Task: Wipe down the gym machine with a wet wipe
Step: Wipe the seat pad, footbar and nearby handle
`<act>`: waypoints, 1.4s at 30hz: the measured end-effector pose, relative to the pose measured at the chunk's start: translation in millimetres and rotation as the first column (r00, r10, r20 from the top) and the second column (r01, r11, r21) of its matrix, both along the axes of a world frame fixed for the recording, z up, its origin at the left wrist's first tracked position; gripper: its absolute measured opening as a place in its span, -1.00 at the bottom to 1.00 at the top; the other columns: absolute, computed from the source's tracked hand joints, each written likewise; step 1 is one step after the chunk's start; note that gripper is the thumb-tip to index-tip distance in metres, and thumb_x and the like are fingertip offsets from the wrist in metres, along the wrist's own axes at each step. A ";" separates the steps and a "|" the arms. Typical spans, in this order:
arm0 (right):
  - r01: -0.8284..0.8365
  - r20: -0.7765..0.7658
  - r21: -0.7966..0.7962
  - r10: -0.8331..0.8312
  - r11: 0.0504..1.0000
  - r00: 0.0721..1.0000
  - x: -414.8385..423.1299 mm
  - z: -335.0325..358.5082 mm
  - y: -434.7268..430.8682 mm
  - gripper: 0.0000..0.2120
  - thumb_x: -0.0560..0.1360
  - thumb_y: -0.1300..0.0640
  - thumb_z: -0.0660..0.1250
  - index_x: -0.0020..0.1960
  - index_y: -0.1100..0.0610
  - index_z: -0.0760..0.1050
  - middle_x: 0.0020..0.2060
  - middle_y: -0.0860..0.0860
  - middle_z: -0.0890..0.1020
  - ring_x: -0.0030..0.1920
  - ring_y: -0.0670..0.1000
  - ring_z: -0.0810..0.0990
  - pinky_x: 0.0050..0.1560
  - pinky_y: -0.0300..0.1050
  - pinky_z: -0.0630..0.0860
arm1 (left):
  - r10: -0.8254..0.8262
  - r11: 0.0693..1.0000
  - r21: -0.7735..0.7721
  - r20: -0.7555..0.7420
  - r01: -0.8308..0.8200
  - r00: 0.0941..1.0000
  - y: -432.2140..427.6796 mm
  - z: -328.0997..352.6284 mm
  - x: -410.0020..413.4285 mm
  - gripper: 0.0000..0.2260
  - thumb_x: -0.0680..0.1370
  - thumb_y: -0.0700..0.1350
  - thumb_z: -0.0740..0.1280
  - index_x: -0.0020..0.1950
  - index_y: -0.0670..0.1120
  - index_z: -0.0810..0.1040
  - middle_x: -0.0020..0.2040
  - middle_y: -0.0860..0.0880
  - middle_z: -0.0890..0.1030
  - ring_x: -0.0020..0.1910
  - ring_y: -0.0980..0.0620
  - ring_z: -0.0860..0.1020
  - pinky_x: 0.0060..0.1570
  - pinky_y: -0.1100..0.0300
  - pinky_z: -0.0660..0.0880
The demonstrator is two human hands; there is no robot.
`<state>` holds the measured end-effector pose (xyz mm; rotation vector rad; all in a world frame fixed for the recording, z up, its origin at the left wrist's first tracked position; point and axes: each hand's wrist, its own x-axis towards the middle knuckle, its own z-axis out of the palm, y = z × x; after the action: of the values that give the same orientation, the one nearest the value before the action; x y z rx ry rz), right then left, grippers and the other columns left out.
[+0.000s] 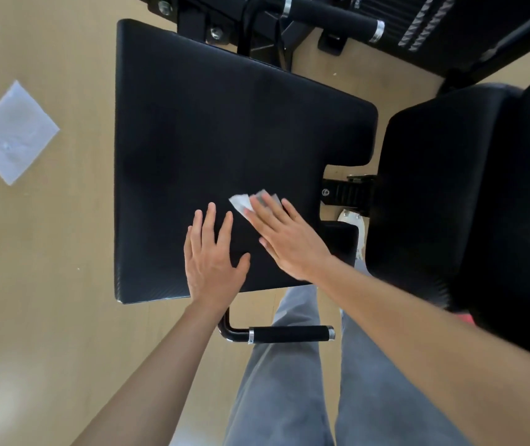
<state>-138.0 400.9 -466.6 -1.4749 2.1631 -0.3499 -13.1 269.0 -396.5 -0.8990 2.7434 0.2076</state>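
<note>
The wet wipe [241, 202] is pressed flat against the black seat pad [209, 123] of the gym machine, near the pad's right edge, under the straight fingers [263, 207] of the right hand [289, 239]; nothing is pinched or clamped, and only a crumpled corner of the wipe is seen beyond the fingertips. The left hand [213, 265] is laid flat on the pad just beside it, its fingers [208, 220] spread apart and holding nothing. Because the wipe is held by downward pressure alone, it is judged likely to bunch up or slip out from under the palm if the stroke is made too lightly, so that bare skin rather than cloth would be dragged over the vinyl. If the stroke is carried rightward, the wipe could be snagged on the metal bracket [344, 189] in the notch between the seat pad and the back pad [466, 188]. Much of the pad's far and left area is probably not yet covered and could be missed. A white sheet [12, 133] lies on the floor [48, 284], well apart.
</note>
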 end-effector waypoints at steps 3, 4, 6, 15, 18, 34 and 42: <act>0.039 0.012 0.068 -0.040 0.997 0.999 22.0 -2.2 34.7 -0.41 0.73 0.00 -0.04 0.67 0.08 -0.20 0.65 0.05 -0.17 0.64 0.06 -0.21 0.62 0.14 -0.01 | -0.043 0.999 0.007 0.016 0.043 0.999 -4.8 3.9 4.4 -0.22 0.45 0.06 0.55 0.60 -0.02 0.31 0.66 -0.10 0.15 0.65 -0.14 0.07 0.57 -0.11 0.16; 0.078 0.019 0.093 -0.080 0.993 0.997 25.1 -2.8 43.3 -0.41 0.72 -0.01 -0.06 0.66 0.08 -0.20 0.65 0.05 -0.17 0.64 0.05 -0.21 0.62 0.15 0.01 | -0.041 0.999 0.018 0.018 0.041 0.999 -4.4 4.6 4.4 -0.21 0.44 0.06 0.56 0.60 -0.02 0.31 0.66 -0.09 0.15 0.65 -0.13 0.06 0.58 -0.11 0.15; 0.190 0.038 0.134 -0.196 0.973 0.980 23.8 -3.9 52.4 -0.42 0.72 -0.02 -0.07 0.67 0.07 -0.19 0.65 0.04 -0.16 0.64 0.04 -0.20 0.62 0.15 0.03 | -0.025 0.999 0.030 0.020 0.024 0.999 -2.9 4.6 1.2 -0.20 0.43 0.06 0.58 0.59 -0.02 0.32 0.66 -0.08 0.16 0.65 -0.14 0.06 0.58 -0.11 0.15; 0.409 0.147 0.130 -0.425 0.903 0.893 -18.2 4.1 -8.8 -0.40 0.72 0.09 0.01 0.66 0.08 -0.20 0.65 0.06 -0.16 0.63 0.09 -0.24 0.63 0.07 -0.14 | -0.073 0.997 -0.018 0.087 0.075 0.994 0.9 1.3 -4.5 -0.20 0.43 0.05 0.59 0.58 -0.08 0.33 0.65 -0.15 0.19 0.64 -0.23 0.10 0.58 -0.18 0.16; 0.302 0.135 0.023 -0.303 0.953 0.944 1.6 6.1 -15.8 -0.35 0.70 0.18 0.10 0.67 0.09 -0.16 0.65 0.06 -0.12 0.64 0.09 -0.19 0.64 0.09 -0.07 | -0.078 0.997 -0.022 0.097 0.080 0.992 0.7 1.4 -5.1 -0.20 0.43 0.06 0.58 0.58 -0.08 0.33 0.65 -0.15 0.19 0.64 -0.23 0.09 0.58 -0.18 0.15; 0.220 0.107 0.103 -0.231 0.970 0.967 39.9 -9.9 51.3 -0.38 0.71 -0.06 -0.07 0.65 0.05 -0.29 0.64 0.05 -0.24 0.63 0.06 -0.29 0.63 0.11 -0.08 | -0.072 0.997 -0.019 0.146 0.075 0.987 3.7 5.4 -7.2 -0.21 0.44 0.07 0.57 0.59 -0.06 0.32 0.66 -0.15 0.14 0.65 -0.22 0.04 0.59 -0.21 0.10; 0.388 0.055 0.151 -0.400 0.909 0.915 -74.1 -19.4 -7.3 -0.35 0.71 -0.14 -0.12 0.63 0.04 -0.38 0.62 0.06 -0.32 0.61 0.06 -0.36 0.61 0.13 -0.26 | -0.102 0.982 -0.116 0.339 0.149 0.935 7.3 5.3 -18.0 -0.20 0.54 0.23 0.40 0.65 -0.03 0.14 0.68 -0.16 0.03 0.65 -0.26 -0.04 0.58 -0.20 0.13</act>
<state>-212.2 393.6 -485.9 -0.9234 2.3571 -0.3848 -31.1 276.3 -391.3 -0.7108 2.5080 -0.1512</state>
